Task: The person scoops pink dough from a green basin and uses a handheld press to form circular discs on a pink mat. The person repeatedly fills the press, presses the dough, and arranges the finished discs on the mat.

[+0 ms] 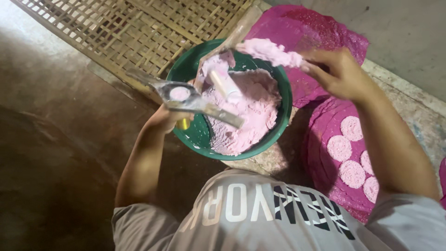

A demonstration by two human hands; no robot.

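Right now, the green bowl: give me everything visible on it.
The green bowl is round, plastic-looking, upright on the concrete floor beside a woven bamboo mat. It is heaped with pink dough, with smears on its inner wall. A white stick stands in the dough. The left hand holds a metal mould over its rim.

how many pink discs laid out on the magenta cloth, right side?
5 pink discs on the magenta cloth: top, middle-left, lower, one at and one at, both partly behind the right forearm. More may be hidden beneath it.
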